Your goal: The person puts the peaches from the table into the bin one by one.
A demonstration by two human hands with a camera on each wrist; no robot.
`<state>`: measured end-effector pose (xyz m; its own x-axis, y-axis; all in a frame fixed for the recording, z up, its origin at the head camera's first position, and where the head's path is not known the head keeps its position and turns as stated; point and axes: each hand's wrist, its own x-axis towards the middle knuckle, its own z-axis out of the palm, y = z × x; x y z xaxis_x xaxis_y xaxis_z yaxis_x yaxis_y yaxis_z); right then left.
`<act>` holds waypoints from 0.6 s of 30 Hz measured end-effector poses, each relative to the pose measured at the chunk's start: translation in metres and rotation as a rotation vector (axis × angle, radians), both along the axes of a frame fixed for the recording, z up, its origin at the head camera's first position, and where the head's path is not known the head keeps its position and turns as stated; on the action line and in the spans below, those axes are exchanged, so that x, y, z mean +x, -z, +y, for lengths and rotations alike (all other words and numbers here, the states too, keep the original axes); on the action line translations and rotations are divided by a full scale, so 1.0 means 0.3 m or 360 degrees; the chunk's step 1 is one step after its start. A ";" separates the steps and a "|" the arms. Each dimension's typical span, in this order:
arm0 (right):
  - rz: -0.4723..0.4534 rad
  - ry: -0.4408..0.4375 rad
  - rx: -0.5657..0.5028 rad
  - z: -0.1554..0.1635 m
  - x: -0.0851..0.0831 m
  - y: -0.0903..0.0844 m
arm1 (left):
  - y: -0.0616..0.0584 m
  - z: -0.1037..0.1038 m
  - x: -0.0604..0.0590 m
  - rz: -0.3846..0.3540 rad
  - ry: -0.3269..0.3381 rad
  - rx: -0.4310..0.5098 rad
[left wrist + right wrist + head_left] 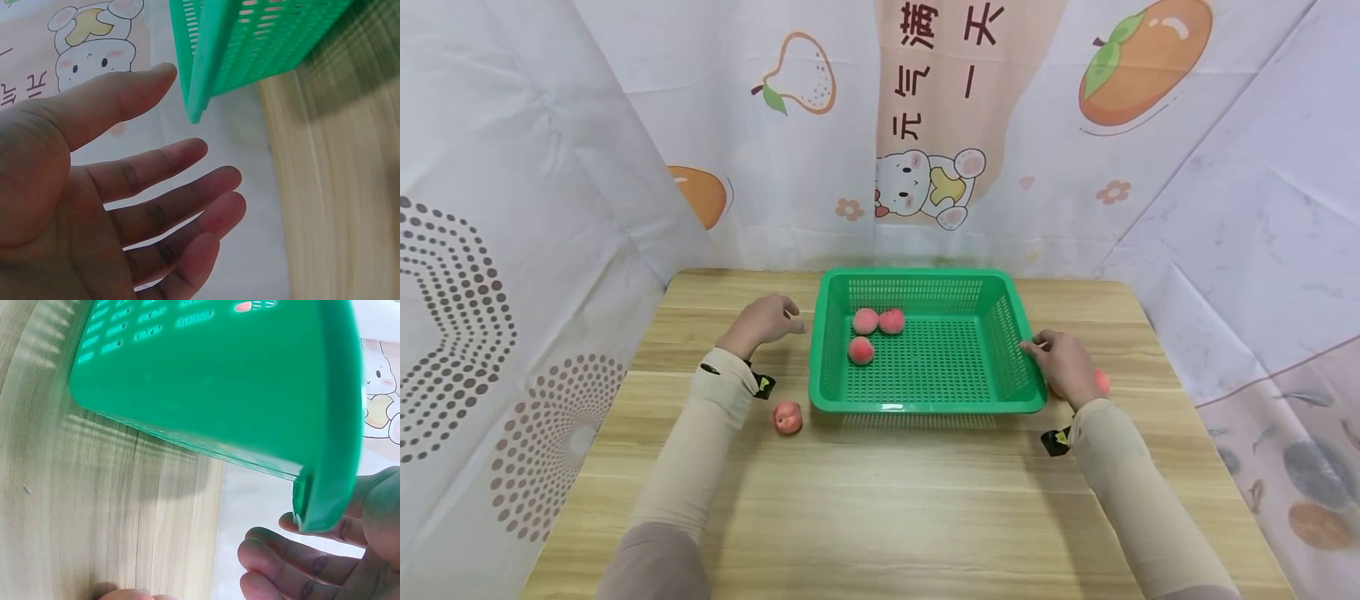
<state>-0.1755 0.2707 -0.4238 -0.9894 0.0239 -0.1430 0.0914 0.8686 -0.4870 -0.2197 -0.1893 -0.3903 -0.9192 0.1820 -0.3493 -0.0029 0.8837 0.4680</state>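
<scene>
A green plastic basket point(925, 406) with slotted walls stands on the table, with three peaches point(861, 351) grouped in its left half. Just off the basket's left side, my left hand point(767, 321) is held with thumb and fingers spread apart and nothing between them; the left wrist view has the basket's rim point(201, 94) beyond the fingertips. My right hand point(1063, 367) pinches the right rim, the thumb partly hidden behind the rim point(340, 425) in the right wrist view and the fingers below it. Beside that hand a peach point(1102, 382) is partly covered.
Another peach point(787, 417) lies on the wooden table point(887, 517) near the basket's front left corner. A printed cloth point(820, 167) hangs behind the table's back edge, and pale cloths drape both sides.
</scene>
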 end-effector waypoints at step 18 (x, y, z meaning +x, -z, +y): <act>-0.0072 -0.0014 0.0025 0.000 -0.001 -0.012 | 0.042 -0.024 0.037 -0.0100 0.0034 -0.0157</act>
<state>-0.1759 0.2706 -0.4202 -0.9822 0.0176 -0.1872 0.1051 0.8771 -0.4687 -0.2085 -0.1964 -0.4030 -0.8911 0.1632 -0.4235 -0.0103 0.9256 0.3783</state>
